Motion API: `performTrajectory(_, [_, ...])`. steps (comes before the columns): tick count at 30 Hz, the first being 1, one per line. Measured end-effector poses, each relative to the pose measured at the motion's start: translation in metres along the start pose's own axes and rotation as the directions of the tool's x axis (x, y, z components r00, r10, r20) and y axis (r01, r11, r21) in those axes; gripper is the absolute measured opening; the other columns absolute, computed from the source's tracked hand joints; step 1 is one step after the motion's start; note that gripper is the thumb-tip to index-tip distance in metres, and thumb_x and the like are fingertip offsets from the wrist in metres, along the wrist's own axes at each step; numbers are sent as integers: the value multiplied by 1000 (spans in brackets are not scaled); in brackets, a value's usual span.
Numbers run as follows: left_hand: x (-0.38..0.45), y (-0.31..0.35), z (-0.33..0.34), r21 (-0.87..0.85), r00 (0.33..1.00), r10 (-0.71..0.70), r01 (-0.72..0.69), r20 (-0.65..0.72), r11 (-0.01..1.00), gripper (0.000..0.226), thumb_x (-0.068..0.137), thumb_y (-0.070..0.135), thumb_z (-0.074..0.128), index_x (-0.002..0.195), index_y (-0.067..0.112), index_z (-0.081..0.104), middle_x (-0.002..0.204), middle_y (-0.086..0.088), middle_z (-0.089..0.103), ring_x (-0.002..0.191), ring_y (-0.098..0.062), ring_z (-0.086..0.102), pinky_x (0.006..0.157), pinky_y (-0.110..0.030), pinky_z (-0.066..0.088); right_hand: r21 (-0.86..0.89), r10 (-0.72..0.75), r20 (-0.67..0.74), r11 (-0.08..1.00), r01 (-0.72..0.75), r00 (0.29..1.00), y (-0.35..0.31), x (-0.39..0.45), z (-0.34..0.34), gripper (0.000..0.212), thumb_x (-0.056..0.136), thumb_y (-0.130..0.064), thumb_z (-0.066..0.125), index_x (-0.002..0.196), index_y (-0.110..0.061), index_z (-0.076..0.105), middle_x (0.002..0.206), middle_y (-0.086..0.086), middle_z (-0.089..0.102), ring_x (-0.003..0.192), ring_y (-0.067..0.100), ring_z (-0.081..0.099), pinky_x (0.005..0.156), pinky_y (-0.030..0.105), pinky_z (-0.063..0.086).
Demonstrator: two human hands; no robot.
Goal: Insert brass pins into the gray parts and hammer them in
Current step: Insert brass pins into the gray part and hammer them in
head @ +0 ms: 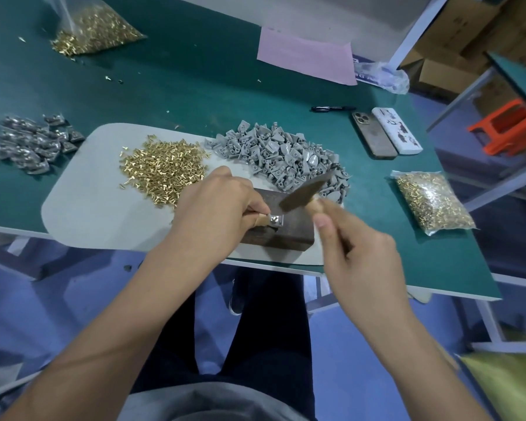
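Note:
My left hand pinches a small gray part with a brass pin in it, holding it flat on a dark metal block. My right hand grips the wooden handle of a hammer; its blurred head hangs just above and right of the part. A loose heap of brass pins lies on the gray mat to the left. Behind the block sits a pile of gray parts.
Finished parts lie at the far left on the green table. Bags of brass pins sit at right and back left. Two phones, a pen and pink paper lie behind.

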State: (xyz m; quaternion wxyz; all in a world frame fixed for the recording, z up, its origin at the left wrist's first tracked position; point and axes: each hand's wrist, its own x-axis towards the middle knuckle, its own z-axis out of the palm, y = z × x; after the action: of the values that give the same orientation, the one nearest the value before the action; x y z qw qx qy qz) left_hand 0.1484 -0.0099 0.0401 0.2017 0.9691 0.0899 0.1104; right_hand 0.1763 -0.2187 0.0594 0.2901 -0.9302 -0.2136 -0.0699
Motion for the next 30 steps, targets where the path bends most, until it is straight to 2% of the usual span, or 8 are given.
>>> performTrajectory(3, [0,0,0,2,1000,0,0,6,1000,15,83,55,69,96,49,74,89,20,67,88,-3,39,64,-29,31,-116,-16,40,993,21,999,4,1,-2,34,101,-63,38,130,-52,51,59,-16,54,61,17,48,59,38,51])
performTrajectory(7, [0,0,-1,-4,1000,1,-1,-1,1000,14,83,54,70,95,49,74,88,20,67,87,-3,38,63,-29,30,75,-11,-94,997,18,996,2,-3,3,32,105,-52,43,129,-42,61,62,-21,52,55,9,45,54,27,43])
performTrajectory(11, [0,1,-1,17,1000,-4,4,7,1000,15,84,55,69,96,48,74,90,19,66,88,-3,36,63,-29,29,-110,-7,19,994,9,1000,7,-4,3,39,99,-63,35,130,-49,53,54,-16,44,58,15,45,55,35,47])
performTrajectory(14, [-1,2,-1,24,1000,-3,3,11,1000,15,84,55,69,96,48,74,91,19,66,90,-4,39,65,-29,32,79,14,-119,997,-4,993,7,-4,2,28,105,-53,42,126,-45,58,63,-17,52,55,11,45,52,30,41])
performTrajectory(20, [-1,2,-1,34,1000,8,-9,9,999,17,84,57,68,97,48,74,90,18,66,88,-4,36,64,-29,31,-79,58,26,995,-56,998,9,-7,8,33,97,-66,36,129,-61,45,67,-22,58,69,14,52,62,36,50])
performTrajectory(23, [-1,1,-1,11,1000,18,-18,5,1000,16,84,55,69,97,47,74,91,18,66,89,-5,40,65,-30,34,-81,125,-69,988,-131,990,20,-9,10,35,106,-47,41,139,-49,53,97,-14,67,85,15,56,67,38,47])
performTrajectory(27, [-5,-5,4,-133,1000,12,-11,9,991,10,86,51,69,91,44,74,85,16,61,93,-7,49,68,-30,41,-239,217,-53,945,-224,975,36,-18,19,47,102,-15,48,146,-29,53,105,2,47,66,29,46,59,37,36])
performTrajectory(30, [-7,-8,10,-234,1000,-8,8,4,972,8,86,48,68,89,42,73,83,17,58,86,-4,50,62,-28,37,-284,267,-39,921,-267,963,41,-22,25,50,99,-7,50,145,-26,56,110,6,38,61,33,42,56,36,35])
